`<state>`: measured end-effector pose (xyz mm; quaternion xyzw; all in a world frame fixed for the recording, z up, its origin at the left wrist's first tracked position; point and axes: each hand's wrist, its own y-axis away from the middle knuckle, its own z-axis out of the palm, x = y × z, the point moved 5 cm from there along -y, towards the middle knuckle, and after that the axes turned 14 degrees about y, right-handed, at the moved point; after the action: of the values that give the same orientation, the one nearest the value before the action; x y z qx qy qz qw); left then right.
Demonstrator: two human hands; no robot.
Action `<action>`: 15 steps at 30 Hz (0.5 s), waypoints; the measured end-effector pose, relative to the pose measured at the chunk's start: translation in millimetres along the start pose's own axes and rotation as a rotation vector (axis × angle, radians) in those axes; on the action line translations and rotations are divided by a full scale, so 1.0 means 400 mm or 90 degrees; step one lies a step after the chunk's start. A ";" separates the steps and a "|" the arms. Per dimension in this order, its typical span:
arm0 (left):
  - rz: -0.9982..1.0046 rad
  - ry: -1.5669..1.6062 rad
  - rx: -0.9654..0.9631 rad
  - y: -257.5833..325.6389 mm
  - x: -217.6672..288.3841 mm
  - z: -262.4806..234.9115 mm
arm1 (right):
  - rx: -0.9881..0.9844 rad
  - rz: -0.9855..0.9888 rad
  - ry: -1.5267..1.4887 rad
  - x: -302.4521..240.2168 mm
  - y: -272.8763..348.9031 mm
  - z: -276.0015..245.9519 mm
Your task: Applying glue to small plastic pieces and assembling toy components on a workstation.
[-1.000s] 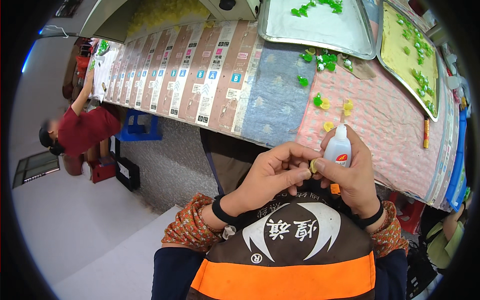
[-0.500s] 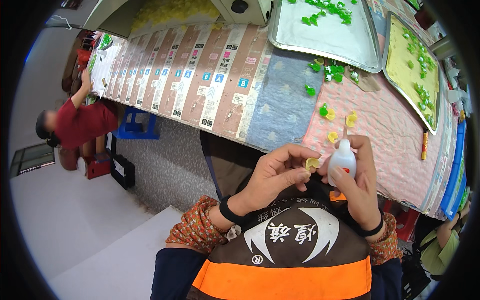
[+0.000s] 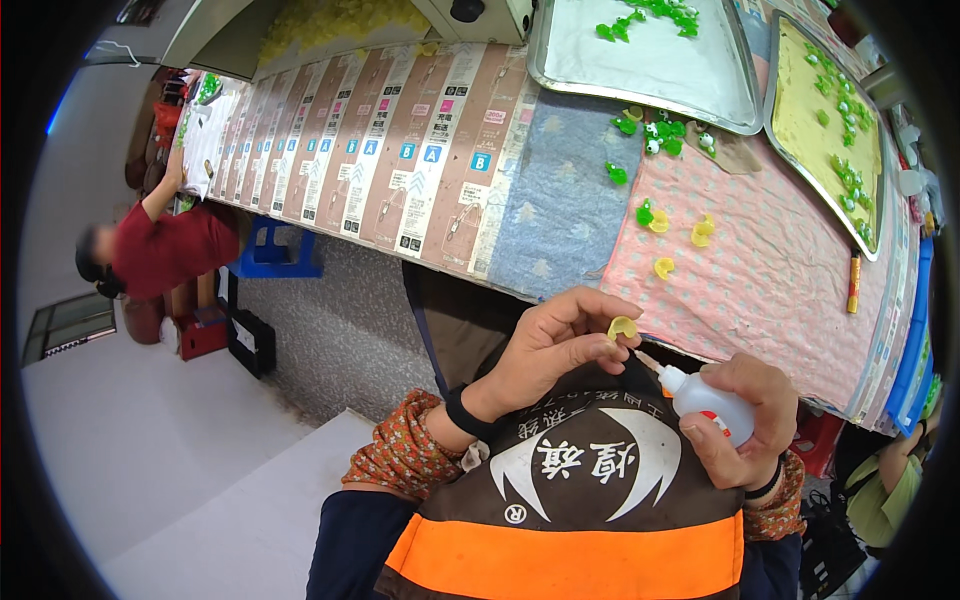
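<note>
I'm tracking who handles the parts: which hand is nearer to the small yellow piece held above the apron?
Left. The left hand pinches the small yellow piece in its fingertips. The right hand sits lower right, gripping a white squeeze bottle whose nozzle points toward it.

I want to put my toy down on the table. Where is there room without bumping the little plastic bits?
The blue cloth is bare apart from one green piece at its top right. The pink cloth is bare below the yellow pieces. It is crowded around the metal tray and the yellow-lined tray.
</note>
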<state>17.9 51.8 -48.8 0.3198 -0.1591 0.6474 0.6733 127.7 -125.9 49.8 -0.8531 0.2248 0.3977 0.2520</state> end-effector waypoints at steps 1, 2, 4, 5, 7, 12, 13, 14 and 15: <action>-0.001 -0.001 0.000 0.000 0.000 0.001 | 0.001 0.001 -0.001 0.000 0.001 0.000; -0.005 0.001 0.002 0.001 0.000 0.002 | 0.012 -0.020 0.032 -0.004 0.002 -0.002; -0.009 0.001 0.006 0.002 -0.001 0.002 | 0.024 -0.042 0.063 -0.008 0.002 -0.001; -0.007 0.005 0.001 0.002 -0.001 0.001 | 0.037 -0.057 0.067 -0.010 0.002 0.000; -0.005 0.008 -0.004 0.002 -0.002 0.001 | 0.050 -0.072 0.071 -0.013 0.000 0.001; -0.001 0.015 -0.009 0.002 -0.006 0.000 | 0.034 -0.074 0.070 -0.011 0.000 0.013; -0.001 0.015 -0.009 0.003 -0.005 0.000 | 0.034 -0.074 0.070 -0.011 -0.002 0.013; -0.006 0.017 -0.013 0.003 -0.006 0.002 | 0.031 -0.084 0.079 -0.013 -0.005 0.013; -0.011 0.019 -0.018 0.003 -0.006 0.003 | 0.028 -0.095 0.089 -0.015 -0.007 0.014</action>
<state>16.7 48.9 -49.0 0.3021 -0.1554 0.6439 0.6855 122.7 -119.3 52.3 -0.8872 0.1864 0.3125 0.2836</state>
